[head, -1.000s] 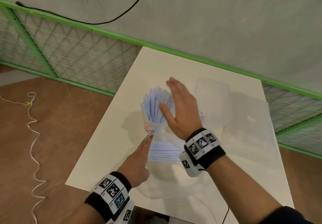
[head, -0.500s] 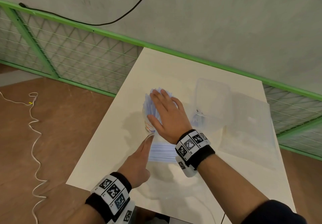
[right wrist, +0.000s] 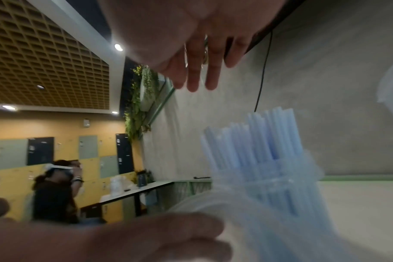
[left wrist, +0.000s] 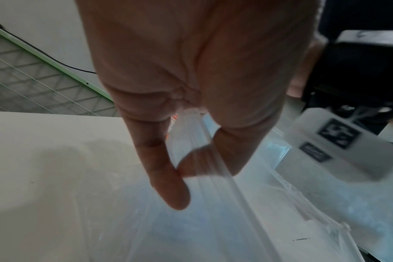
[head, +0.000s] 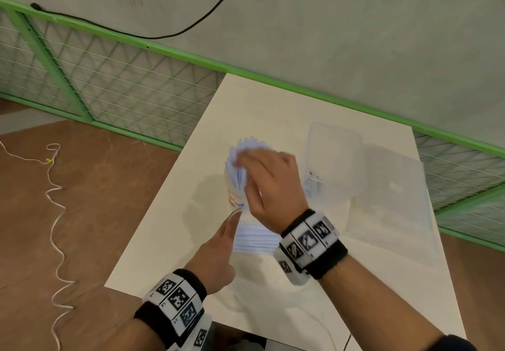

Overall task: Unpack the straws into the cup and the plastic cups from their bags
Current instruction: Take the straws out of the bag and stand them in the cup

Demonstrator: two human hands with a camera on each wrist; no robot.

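- Your right hand point(head: 269, 186) is over the top of the straws point(head: 243, 159) standing in the cup point(head: 235, 196). Its fingers are spread and fairly straight, patting the straw tips, and are not wrapped round anything. In the right wrist view the fingers point(right wrist: 192, 70) are extended above the bundle point(right wrist: 265, 150).
- Your left hand point(head: 218, 252) is at about 6 o'clock from the cup. Its thumb and forefinger point(left wrist: 168, 177) pinch the edge of the clear straw bag point(left wrist: 213, 203), which lies flat on the table point(head: 164, 241).
- More straws point(head: 255, 237) lie inside that bag, just at 6 o'clock of the cup, so this part of the job looks only partly done.
- The straws are probably very light, thin and springy. They fan out at the top and will likely scatter if you knock them, so gather a loose bunch round its middle and do not squeeze hard enough to crease it.
- The cup is light and top-heavy with straws, so I judge it tips easily. Press straight down, not sideways.
- The bag film is limp and slippery, so hold it by its stiffer mouth strip, as you do now.
- At 3 o'clock from the cup the clear plastic cups point(head: 334, 159) sit in their own bag point(head: 393, 200). They probably dent easily, so take them by the stack's sides.
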